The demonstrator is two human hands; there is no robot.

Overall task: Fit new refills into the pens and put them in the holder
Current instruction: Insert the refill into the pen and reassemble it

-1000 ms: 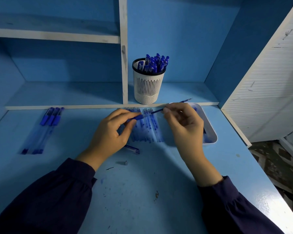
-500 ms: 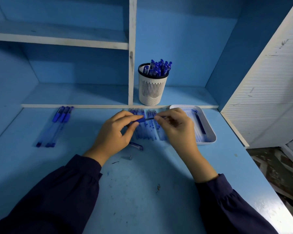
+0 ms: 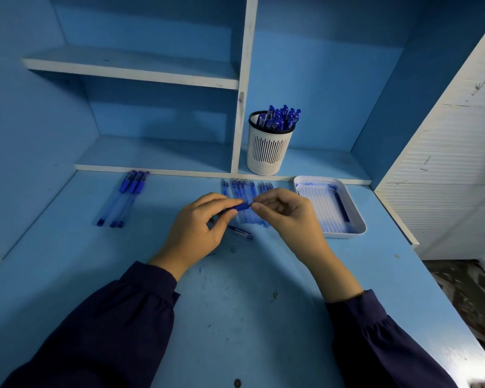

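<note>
- The left hand (image 3: 199,228) is gripping the pen (image 3: 240,207), fingers curled round its barrel. Only the blue grip section is showing; the rest is hidden in the palm.
- The right hand (image 3: 286,217) is pinching the pen's front end between thumb and forefinger. A short dark stub is showing there; whether it is refill or tip cannot be told.
- Both hands are partly covering a row of pale blue pieces (image 3: 247,189) lying on the surface (image 3: 235,317); these are too blurred to tell pens from refills.
- A short clear piece (image 3: 241,233) and a tiny grey part (image 3: 233,249) are lying just beside the left hand.
- The white tray (image 3: 359,228) is sitting near the right hand, holding pale refills (image 3: 319,203) that are hard to separate and one dark rod (image 3: 342,205).
- A group of three pens (image 3: 123,200) is lying well apart to the left.
- The holder (image 3: 268,152) is standing upright on the lower shelf (image 3: 157,155), crowded with capped pens (image 3: 280,119).
- The dark sleeves (image 3: 118,317) are being cut off by the lower edge.
</note>
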